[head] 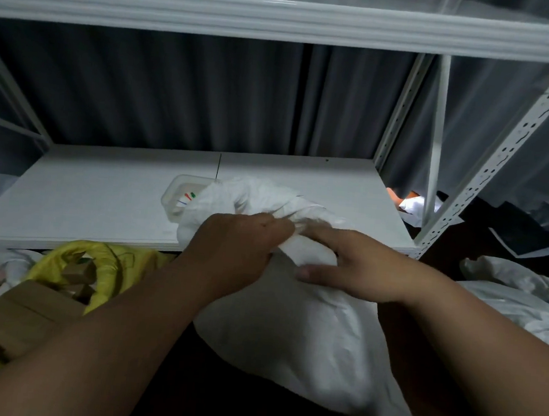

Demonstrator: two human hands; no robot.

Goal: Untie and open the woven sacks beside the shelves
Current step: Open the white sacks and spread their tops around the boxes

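A white woven sack [301, 336] leans against the front edge of the lower shelf board [101, 199], its bunched, knotted neck [267, 197] lying over the board. My left hand [236, 251] grips the gathered fabric just below the knot, fingers curled into it. My right hand [357, 265] holds the neck from the right, thumb pressed on the sack's body and fingers dug into the knot. The tie itself is hidden under my fingers.
An open yellow woven sack [109, 263] with brown cardboard boxes [21, 315] lies at the lower left. Another white sack [524, 296] lies at the right. A clear plastic container [181, 196] sits on the shelf behind the knot. A perforated white upright [503, 151] stands at right.
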